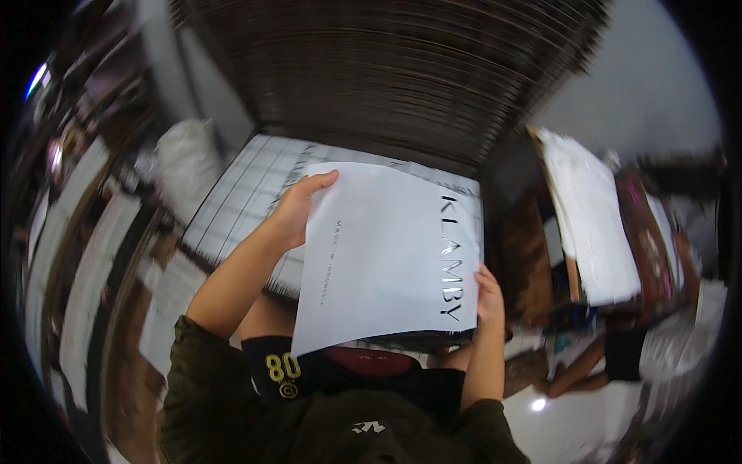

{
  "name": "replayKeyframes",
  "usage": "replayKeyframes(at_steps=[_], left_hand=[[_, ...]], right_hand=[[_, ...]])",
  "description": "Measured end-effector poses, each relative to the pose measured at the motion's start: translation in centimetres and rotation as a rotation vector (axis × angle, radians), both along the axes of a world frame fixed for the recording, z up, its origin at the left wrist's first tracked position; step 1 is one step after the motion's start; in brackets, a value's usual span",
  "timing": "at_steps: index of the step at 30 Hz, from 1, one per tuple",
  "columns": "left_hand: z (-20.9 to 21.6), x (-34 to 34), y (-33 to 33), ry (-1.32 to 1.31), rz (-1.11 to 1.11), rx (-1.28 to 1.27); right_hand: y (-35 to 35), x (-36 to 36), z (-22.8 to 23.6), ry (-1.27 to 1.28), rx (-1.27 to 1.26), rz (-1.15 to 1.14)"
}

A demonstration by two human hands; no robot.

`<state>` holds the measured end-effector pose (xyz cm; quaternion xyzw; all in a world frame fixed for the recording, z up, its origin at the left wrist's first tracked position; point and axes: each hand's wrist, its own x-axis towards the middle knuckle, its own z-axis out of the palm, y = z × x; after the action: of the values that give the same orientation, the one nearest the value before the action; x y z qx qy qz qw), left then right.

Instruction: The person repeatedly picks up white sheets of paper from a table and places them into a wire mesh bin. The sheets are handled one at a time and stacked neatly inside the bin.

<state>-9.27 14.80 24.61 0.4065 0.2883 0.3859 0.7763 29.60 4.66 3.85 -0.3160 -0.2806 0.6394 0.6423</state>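
A white sheet (382, 255) with dark printed lettering hangs between my hands above my lap, its lower left corner curling a little. My left hand (300, 207) pinches its left edge near the top, thumb on the front and fingers behind. Lower down on the opposite edge, my right hand (488, 295) grips the sheet, its fingers partly hidden. Just behind it lies a low wire rack shelf (236, 185) with a white surface seen through the grid and some dark print.
Dark wire racks (379, 69) rise in a blurred stack beyond the shelf. A pile of white sheets (591, 216) stands at right. Plastic-wrapped bundle (188, 166) and long white stacks (97, 286) are at left. Another person's arm (576, 375) reaches in at lower right.
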Motion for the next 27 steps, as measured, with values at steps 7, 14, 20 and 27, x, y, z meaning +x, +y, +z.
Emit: replayKeyframes(at_steps=[7,14,20,27], left_hand=[[-14.9,-9.9,-2.0,0.037,0.679,-0.181],[-16.7,0.9,-14.3,0.073,0.249,1.157],[-27.6,4.8,-10.4,0.32,-0.573,1.307],[-31.2,3.7,-7.0,0.401,-0.548,1.158]], right_hand=[[7.0,-9.0,22.8,-0.789,0.197,0.303],[13.5,-28.2,36.5,-1.472,0.627,0.937],[20.4,-40.0,38.3,-1.579,0.719,0.986],[33.6,-41.8,29.8,-1.239,0.51,0.549]])
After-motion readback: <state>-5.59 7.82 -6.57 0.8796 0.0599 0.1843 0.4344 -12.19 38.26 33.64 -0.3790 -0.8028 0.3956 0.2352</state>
